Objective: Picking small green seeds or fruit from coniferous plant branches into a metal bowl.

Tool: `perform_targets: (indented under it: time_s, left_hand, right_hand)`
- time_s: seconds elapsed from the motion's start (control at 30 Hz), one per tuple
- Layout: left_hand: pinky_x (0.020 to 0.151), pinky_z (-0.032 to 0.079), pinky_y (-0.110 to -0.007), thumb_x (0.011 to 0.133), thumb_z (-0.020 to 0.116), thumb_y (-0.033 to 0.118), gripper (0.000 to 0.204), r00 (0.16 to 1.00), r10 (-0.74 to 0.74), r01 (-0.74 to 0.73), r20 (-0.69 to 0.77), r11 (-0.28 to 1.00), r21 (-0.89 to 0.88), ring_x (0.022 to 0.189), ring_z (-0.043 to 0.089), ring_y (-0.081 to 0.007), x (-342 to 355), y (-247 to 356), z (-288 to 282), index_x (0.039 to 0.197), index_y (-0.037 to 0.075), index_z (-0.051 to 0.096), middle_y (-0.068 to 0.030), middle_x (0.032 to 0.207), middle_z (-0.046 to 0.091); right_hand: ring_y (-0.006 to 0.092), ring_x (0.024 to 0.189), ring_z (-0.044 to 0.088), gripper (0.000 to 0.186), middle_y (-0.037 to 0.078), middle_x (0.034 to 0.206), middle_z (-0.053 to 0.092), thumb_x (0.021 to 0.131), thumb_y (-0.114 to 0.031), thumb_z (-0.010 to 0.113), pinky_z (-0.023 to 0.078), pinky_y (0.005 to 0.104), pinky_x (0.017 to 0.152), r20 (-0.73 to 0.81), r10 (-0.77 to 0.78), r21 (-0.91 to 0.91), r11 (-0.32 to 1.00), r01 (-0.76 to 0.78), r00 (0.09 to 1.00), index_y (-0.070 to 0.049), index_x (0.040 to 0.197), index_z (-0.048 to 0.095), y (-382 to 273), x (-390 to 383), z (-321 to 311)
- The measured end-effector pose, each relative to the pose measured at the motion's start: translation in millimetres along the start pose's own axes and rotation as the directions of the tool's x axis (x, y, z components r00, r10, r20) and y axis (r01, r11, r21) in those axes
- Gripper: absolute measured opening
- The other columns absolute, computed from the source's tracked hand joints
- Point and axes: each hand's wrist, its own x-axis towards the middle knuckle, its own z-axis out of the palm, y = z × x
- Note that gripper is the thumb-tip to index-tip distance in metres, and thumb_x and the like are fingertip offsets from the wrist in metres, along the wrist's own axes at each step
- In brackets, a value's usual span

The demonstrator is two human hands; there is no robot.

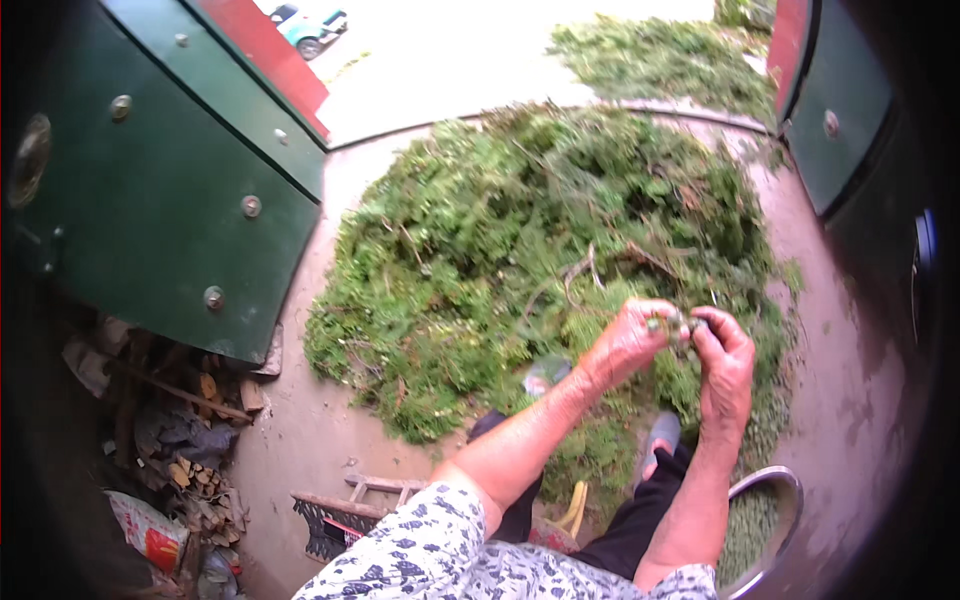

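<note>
A big heap of green leafy branches (540,240) lies on the concrete floor in front of me. My left hand (632,338) and my right hand (722,362) meet above its near edge. Both pinch a small green sprig (680,324) between thumbs and fingertips. A metal bowl (785,495) holding picked green bits sits at my right, below my right forearm. My feet in dark and grey shoes rest at the heap's near edge.
A green metal door leaf (160,180) stands open at the left, another (845,110) at the right. Firewood and rubbish (180,450) are piled at lower left. A small wooden stool (350,500) stands near my left knee. More greenery lies outside on the pavement.
</note>
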Motion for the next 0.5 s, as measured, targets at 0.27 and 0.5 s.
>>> perform_targets:
  time_s: [0.27, 0.5]
  left_hand:
    - [0.037, 0.028, -0.019, 0.077, 0.063, 0.013, 0.007, 0.967, 0.103, -0.097, -0.235, 0.995, 0.038, 0.042, 0.038, -0.0028, 12, -13, 7, 0.074, 0.007, 0.061, 0.0034, 0.06, 0.052]
    - [0.036, 0.02, -0.02, 0.078, 0.063, 0.011, 0.017, 0.955, -0.2, 0.12, -0.221, 0.937, -0.328, 0.039, 0.028, -0.0022, 16, -9, 20, 0.067, 0.011, 0.049, 0.0072, 0.053, 0.039]
  right_hand:
    - [0.0095, 0.07, 0.057, 0.013, 0.005, 0.078, 0.061, 0.078, -0.001, 0.061, 0.045, 0.0212, 0.064, -0.303, -0.307, -0.24, 0.941, 0.24, 0.902, 0.002, 0.091, 0.062, 10, 13, 16]
    - [0.0113, 0.074, 0.058, 0.017, 0.006, 0.086, 0.059, 0.086, -0.008, 0.054, 0.046, 0.0197, 0.061, -0.153, -0.036, 0.414, 0.905, 0.097, 0.988, 0.001, 0.1, 0.053, 16, 15, -18]
